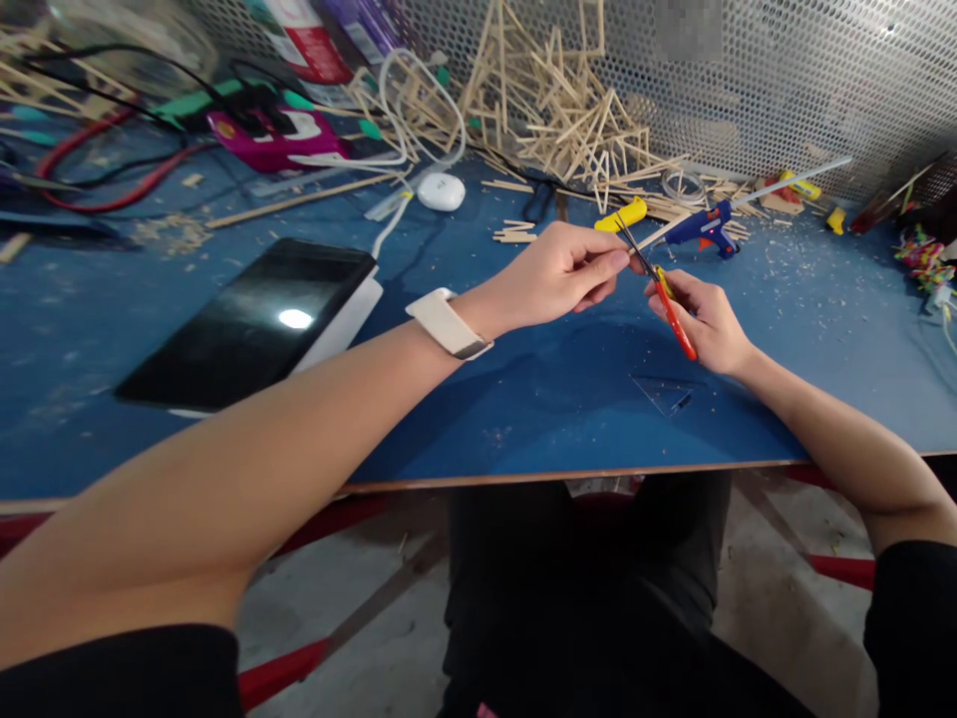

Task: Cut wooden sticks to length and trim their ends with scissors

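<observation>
My left hand (572, 267), with a pale band on its wrist, pinches a thin wooden stick (662, 231) between thumb and fingers. The stick slants up to the right, toward the glue gun. My right hand (707, 319) is closed around pliers (679, 321) with red and yellow handles. Their dark, narrow jaws cross the stick just beside my left fingertips. Whether the jaws touch the stick, I cannot tell. Behind the hands lie a blue glue gun (707, 231) with a long clear glue stick in it and a yellow-handled tool (622, 214).
Loose wooden sticks (557, 110) are heaped against the perforated metal panel (807, 90). A black tablet (254, 319) lies on the left, near a white earbud case (441, 191) and a magenta power strip (276, 135) with cables. A clear set square (665, 394) rests near the blue table's (523, 429) front edge.
</observation>
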The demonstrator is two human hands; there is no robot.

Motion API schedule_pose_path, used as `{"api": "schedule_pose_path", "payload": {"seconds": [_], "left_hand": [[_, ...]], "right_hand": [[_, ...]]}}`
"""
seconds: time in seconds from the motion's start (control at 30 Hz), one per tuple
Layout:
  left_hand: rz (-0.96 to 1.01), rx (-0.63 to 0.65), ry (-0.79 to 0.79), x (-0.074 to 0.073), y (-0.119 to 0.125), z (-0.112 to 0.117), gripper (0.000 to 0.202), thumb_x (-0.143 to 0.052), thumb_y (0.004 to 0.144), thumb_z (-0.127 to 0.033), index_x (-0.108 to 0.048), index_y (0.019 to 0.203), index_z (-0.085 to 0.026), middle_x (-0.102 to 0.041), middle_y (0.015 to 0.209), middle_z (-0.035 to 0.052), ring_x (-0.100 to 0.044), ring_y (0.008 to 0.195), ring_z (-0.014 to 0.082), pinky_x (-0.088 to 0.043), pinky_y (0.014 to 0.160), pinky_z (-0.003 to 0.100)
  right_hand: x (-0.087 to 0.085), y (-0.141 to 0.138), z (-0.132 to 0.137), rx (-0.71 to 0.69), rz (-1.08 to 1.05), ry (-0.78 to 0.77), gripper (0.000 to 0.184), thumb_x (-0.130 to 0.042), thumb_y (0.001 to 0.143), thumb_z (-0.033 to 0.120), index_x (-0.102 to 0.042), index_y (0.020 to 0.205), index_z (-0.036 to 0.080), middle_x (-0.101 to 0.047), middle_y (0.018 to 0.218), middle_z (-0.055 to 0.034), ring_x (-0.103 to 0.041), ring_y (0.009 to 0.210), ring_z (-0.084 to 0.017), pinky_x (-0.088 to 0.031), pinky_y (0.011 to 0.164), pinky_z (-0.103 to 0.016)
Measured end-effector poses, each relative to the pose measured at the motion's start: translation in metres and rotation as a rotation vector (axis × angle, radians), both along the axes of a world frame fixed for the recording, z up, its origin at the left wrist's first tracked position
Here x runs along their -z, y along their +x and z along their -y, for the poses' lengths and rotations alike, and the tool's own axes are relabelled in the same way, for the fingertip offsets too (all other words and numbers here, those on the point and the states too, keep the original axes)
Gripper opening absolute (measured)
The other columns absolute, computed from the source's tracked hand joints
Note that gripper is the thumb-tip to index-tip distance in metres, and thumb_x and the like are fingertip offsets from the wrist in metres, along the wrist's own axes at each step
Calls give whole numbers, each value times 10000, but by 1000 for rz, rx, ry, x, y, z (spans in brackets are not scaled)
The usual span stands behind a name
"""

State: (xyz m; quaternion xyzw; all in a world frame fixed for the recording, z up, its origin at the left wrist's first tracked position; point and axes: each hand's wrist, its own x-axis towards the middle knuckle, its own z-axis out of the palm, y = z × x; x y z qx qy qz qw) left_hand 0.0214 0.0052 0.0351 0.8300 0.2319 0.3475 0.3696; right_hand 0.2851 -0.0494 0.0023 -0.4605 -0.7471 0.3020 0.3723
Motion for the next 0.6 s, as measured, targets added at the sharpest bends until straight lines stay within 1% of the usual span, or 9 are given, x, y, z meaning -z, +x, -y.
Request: {"api": "schedule_pose_path", "payload": {"seconds": [0.13, 0.2, 0.23, 0.3, 0.37, 0.4, 0.47, 0.53, 0.6], "left_hand": [[-11, -24, 12, 7, 1, -3, 387, -552, 1187, -368, -707, 875, -201, -665, 665, 6, -533, 488, 126, -394, 520, 282], [-32, -51, 45, 12, 3, -5, 422, -559, 1183, -405, -675, 825, -214, -680, 676, 11, -572, 523, 145, -432, 542, 307], [-26, -97, 89, 14, 4, -5, 407, -577, 1178, -432, -694, 853, -217, -711, 719, 19, -620, 585, 163, -486, 590, 324], [40, -263, 228, 12, 6, -1, 352, -597, 1180, -492, -767, 1028, -223, -798, 915, 48, -715, 810, 207, -608, 800, 397], [143, -454, 360, 0, 7, 12, 362, -548, 1203, -551, -784, 1247, -280, -824, 1181, 68, -730, 1060, 249, -615, 1063, 508], [134, -488, 368, -9, 7, 22, 390, -482, 1216, -594, -790, 1272, -362, -820, 1212, 54, -722, 1104, 270, -613, 1089, 548], [120, -428, 293, -29, 4, 49, 358, -467, 1139, -631, -809, 1206, -548, -837, 1138, -1, -731, 1010, 305, -644, 963, 602], [34, -208, 179, -46, -5, 84, 307, -593, 927, -639, -801, 1129, -740, -835, 952, -66, -726, 847, 340, -634, 768, 652], [-241, 66, 147, -55, -22, 121, 630, -672, 628, -601, -727, 1172, -915, -758, 716, -90, -737, 831, 405, -577, 649, 697]], "right_hand": [[2, 0, -2, 5, 10, -1, 639, -686, 1065, 858, -699, 1002, 222, -578, 865, 0, -444, 761, -153, -355, 707, -350], [5, 0, -3, 9, 12, 0, 653, -679, 1060, 872, -702, 1016, 221, -584, 862, 0, -452, 762, -155, -363, 710, -351], [6, 0, -4, 15, 5, 3, 661, -676, 1055, 882, -701, 1019, 222, -584, 857, 1, -455, 764, -157, -368, 711, -351], [9, 0, -5, 43, -32, 4, 689, -667, 1041, 911, -692, 1019, 223, -566, 838, 7, -448, 756, -156, -368, 704, -349], [11, -1, -6, 84, -82, -4, 717, -656, 1027, 939, -686, 1019, 223, -541, 821, 17, -423, 732, -148, -354, 684, -346], [13, -2, -6, 99, -104, -12, 726, -649, 1025, 946, -687, 1024, 221, -537, 818, 19, -412, 719, -143, -347, 673, -345], [14, -2, -7, 108, -130, -24, 730, -635, 1032, 946, -695, 1042, 218, -553, 821, 17, -414, 708, -140, -344, 661, -345], [15, -3, -7, 107, -124, -6, 708, -638, 1045, 925, -696, 1048, 219, -571, 826, 12, -435, 722, -146, -358, 671, -345], [14, -3, -6, 103, -87, 21, 658, -659, 1059, 879, -687, 1034, 222, -575, 823, 13, -441, 737, -151, -371, 687, -345]]}}
